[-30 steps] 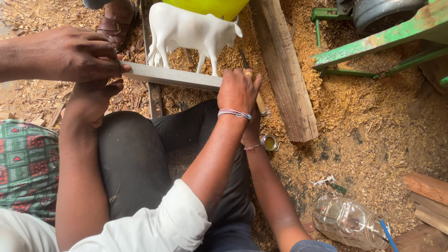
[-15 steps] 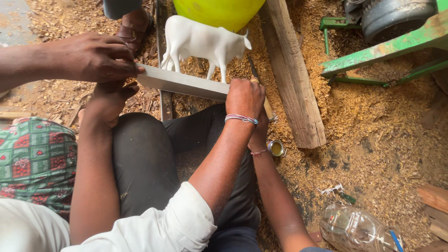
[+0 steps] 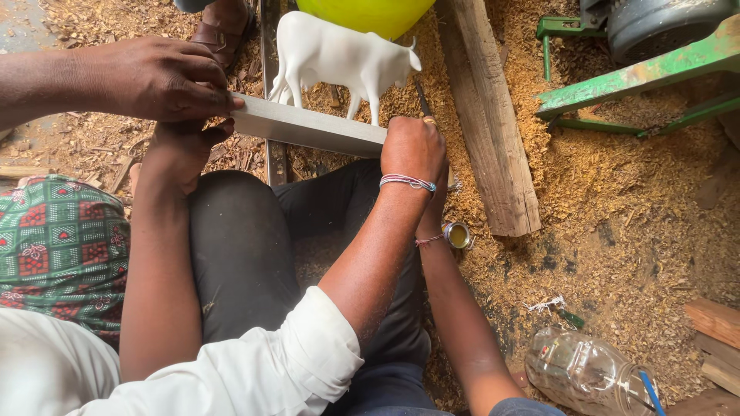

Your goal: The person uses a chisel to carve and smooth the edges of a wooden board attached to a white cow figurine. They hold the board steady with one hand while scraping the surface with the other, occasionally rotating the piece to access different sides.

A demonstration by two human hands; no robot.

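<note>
While the right hand (image 3: 412,146) is closed over the right end of the grey board (image 3: 308,127), the left hand (image 3: 181,154) sits beneath the left end with its fingers curled up to the edge; how firmly it grips cannot be told. Another person's hand (image 3: 154,77) reaches in from the left and pinches the top of that same end. A further arm (image 3: 462,331) rises from below, its hand hidden behind the right wrist.

The board is held in the air over the lap, sloping a little toward the right. A white cow figure (image 3: 339,54) seems to stand along the board's far edge, under a yellow-green ball (image 3: 370,14).

The main risk, as I judge it, is the cow tipping. With several hands sharing one board, an uneven pull or a slackened grip at either end would tilt it, and the figure could slide off the far edge onto the sawdust (image 3: 617,200) or strike the wooden beam (image 3: 493,123). Its thin legs and horns look like the parts likeliest to break.

A small open tin (image 3: 459,235) lies just beside the hidden hand's wrist, so a shifting forearm could knock it over.
</note>
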